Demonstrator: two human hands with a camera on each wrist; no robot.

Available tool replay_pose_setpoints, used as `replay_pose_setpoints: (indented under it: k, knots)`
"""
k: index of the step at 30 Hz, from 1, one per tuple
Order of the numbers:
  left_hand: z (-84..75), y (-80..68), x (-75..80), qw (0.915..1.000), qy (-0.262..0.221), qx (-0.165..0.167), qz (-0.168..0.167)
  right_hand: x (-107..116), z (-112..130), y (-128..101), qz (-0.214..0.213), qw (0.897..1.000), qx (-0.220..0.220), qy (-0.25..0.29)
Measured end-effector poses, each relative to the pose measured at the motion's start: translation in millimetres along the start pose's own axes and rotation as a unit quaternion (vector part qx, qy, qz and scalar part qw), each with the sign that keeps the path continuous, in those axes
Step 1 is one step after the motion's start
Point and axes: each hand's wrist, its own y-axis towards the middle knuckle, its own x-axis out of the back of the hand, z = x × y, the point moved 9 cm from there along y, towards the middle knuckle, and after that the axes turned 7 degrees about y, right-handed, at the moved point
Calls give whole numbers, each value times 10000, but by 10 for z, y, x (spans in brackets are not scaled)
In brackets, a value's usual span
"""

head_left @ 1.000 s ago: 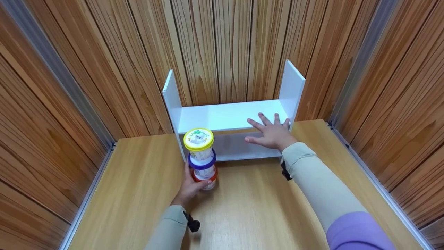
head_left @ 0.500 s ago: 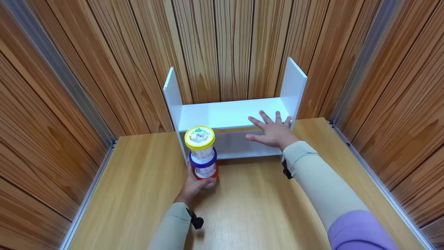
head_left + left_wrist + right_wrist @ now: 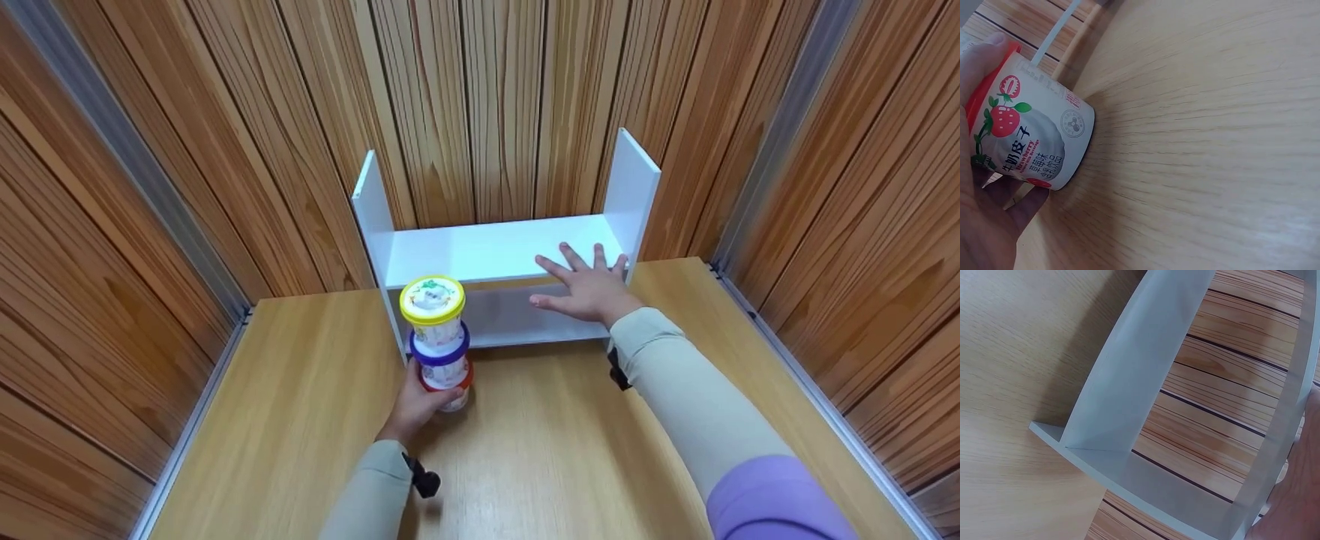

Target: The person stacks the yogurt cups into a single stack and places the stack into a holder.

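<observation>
Just before the white shelf unit (image 3: pixel 495 251), at its left post, stands an upright stack of three yogurt cups (image 3: pixel 439 341). Left hand (image 3: pixel 416 405) grips the bottom, red-lidded strawberry cup (image 3: pixel 1033 140) from the near side; right hand (image 3: pixel 589 289) rests flat, fingers spread, on the shelf's right end.

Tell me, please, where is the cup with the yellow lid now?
In the head view, the yellow-lidded cup tops a three-cup stack left of centre, before the white shelf's left end; the left hand grips the red-lidded bottom cup.

Head view looks down; both wrist views close, sharing shelf (image 3: pixel 495 251).
</observation>
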Motion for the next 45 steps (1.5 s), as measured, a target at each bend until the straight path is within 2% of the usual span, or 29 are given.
replay_pose_setpoints:
  k: [10,17,20,27,38,45]
  knots:
    - [-35,-2,13,10000,-73,-28,57,-23,-7,-3,26,10000,-28,-36]
    - [-88,-21,9,9994,219,-183,210,-22,-27,-9,-66,10000,24,64]
    - [-91,-34,6,9994,193,-169,244,-26,-32,-13,-74,10000,17,29]
    - [-132,-41,41,9994,278,-129,160,-22,-21,3,-78,10000,43,-6]
    - [-239,-66,27,9987,145,-242,423,-16,-21,1,-104,9999,41,-38]
    - [-277,-55,54,9978,365,-301,456,-1,6,-9,-164,9998,76,15]
